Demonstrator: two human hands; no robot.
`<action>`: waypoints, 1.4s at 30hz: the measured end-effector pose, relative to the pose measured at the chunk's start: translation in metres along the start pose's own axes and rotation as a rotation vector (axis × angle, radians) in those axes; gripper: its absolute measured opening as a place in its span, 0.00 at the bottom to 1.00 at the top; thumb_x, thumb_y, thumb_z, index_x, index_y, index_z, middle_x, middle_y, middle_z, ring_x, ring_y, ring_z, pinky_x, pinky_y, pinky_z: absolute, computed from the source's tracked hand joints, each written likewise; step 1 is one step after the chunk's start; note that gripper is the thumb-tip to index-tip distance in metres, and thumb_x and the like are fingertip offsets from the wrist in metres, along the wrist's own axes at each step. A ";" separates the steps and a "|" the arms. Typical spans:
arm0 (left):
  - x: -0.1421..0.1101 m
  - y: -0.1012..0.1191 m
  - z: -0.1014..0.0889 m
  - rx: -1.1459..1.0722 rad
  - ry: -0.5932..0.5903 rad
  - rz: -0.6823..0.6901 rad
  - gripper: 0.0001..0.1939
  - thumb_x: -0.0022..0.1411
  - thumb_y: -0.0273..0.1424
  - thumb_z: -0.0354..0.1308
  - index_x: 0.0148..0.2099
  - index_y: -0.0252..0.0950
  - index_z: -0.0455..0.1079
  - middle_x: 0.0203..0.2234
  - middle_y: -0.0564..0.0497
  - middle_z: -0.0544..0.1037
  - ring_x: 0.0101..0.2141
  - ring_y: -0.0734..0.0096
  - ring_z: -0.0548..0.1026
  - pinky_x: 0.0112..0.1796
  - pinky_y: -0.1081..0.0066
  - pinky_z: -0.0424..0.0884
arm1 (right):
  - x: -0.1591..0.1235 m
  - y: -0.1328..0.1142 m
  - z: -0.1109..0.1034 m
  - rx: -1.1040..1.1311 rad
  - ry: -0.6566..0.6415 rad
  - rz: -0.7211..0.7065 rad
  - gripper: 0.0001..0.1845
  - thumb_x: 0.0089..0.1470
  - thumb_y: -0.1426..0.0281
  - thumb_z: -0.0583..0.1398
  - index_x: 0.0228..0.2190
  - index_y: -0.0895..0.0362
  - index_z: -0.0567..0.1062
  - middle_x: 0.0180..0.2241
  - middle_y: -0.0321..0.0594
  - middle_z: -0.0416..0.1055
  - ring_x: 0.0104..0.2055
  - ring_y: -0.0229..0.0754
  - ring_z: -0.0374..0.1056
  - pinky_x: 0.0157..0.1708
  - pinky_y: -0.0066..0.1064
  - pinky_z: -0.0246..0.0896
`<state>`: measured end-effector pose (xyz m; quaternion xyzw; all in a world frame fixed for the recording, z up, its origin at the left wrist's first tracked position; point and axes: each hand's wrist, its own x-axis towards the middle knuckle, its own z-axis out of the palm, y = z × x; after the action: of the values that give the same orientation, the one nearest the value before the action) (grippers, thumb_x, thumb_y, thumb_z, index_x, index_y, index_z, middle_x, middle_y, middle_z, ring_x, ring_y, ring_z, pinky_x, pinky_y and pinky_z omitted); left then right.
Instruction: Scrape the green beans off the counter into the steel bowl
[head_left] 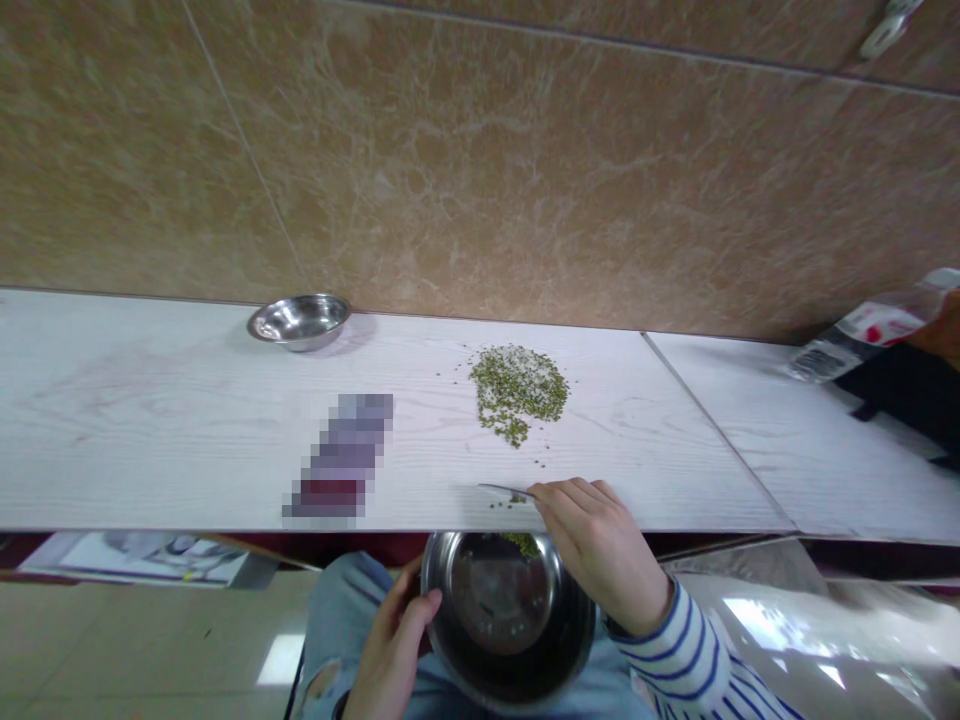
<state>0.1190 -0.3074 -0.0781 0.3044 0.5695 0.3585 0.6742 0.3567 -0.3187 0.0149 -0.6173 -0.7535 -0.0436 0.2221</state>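
My right hand (596, 545) is closed on a thin flat scraper (504, 490) lying along the white table's front edge, beside a few loose green beans (504, 503). My left hand (394, 640) grips the rim of a steel bowl (502, 620) held on my lap just under the table edge; some green beans lie in it. A heap of green beans mixed with white grains (519, 385) sits on the table beyond my right hand.
A second, smaller steel bowl (300, 320) stands at the back by the brown tiled wall. A blurred-out flat object (341, 455) lies left of the beans. A plastic bag (870, 335) rests at the far right on the white table (150, 420).
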 end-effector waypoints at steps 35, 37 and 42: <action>0.002 0.002 0.004 -0.001 -0.046 0.041 0.24 0.52 0.42 0.64 0.50 0.39 0.77 0.51 0.47 0.81 0.58 0.49 0.71 0.59 0.59 0.62 | -0.024 0.033 -0.022 -0.132 0.117 0.155 0.16 0.69 0.69 0.48 0.43 0.58 0.75 0.39 0.44 0.79 0.39 0.43 0.74 0.38 0.35 0.61; 0.000 0.004 0.006 -0.002 -0.047 0.033 0.24 0.51 0.41 0.64 0.50 0.38 0.77 0.50 0.46 0.81 0.57 0.48 0.71 0.58 0.58 0.64 | -0.026 0.043 -0.023 -0.173 0.139 0.173 0.17 0.69 0.68 0.48 0.43 0.58 0.75 0.38 0.44 0.80 0.38 0.43 0.74 0.37 0.34 0.61; 0.001 0.005 0.009 0.029 -0.034 0.029 0.24 0.52 0.41 0.63 0.50 0.39 0.76 0.51 0.46 0.81 0.60 0.48 0.68 0.61 0.57 0.58 | -0.026 0.056 -0.024 -0.228 0.146 0.195 0.17 0.68 0.68 0.48 0.43 0.58 0.76 0.38 0.45 0.80 0.38 0.43 0.75 0.36 0.35 0.62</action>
<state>0.1268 -0.3040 -0.0734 0.3286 0.5585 0.3545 0.6741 0.4206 -0.3376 0.0148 -0.7037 -0.6622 -0.1517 0.2078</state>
